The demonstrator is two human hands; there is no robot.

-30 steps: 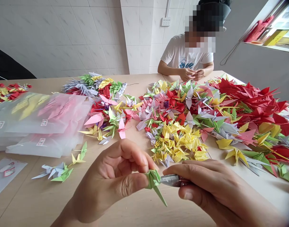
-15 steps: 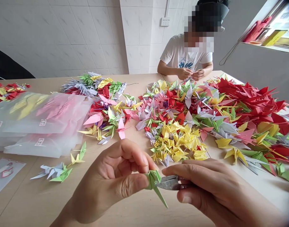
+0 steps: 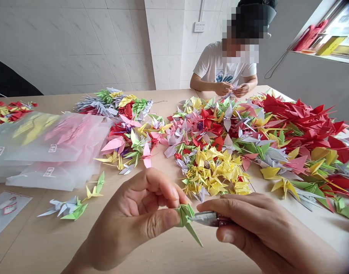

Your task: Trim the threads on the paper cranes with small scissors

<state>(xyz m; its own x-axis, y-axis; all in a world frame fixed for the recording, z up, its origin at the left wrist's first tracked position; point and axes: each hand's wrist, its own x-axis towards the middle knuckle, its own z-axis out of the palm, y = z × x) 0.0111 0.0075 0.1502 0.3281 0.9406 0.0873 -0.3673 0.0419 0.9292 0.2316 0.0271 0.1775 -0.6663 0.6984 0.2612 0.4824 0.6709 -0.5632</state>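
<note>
My left hand (image 3: 134,220) pinches a green paper crane (image 3: 185,214) between thumb and fingertips, low in the middle of the head view. One narrow point of the crane slants down to the right. My right hand (image 3: 257,224) is closed around a small pair of pliers (image 3: 206,219), whose grey metal jaws touch the crane's right side. Their handles are mostly hidden under my fingers. Just beyond my hands lies a heap of yellow paper cranes (image 3: 217,171).
Mixed-colour cranes (image 3: 197,127) cover the table's middle, with red ones (image 3: 302,125) piled at right. Translucent bags (image 3: 45,152) lie at left, near a few loose cranes (image 3: 67,205). Across the table (image 3: 151,247) sits a person (image 3: 228,64), both hands together on folded paper.
The pliers and my right hand have shifted slightly right and up, their jaw tips now at the crane's edge. My left hand keeps its pinch. Pale paper now shows between the other person's hands.
</note>
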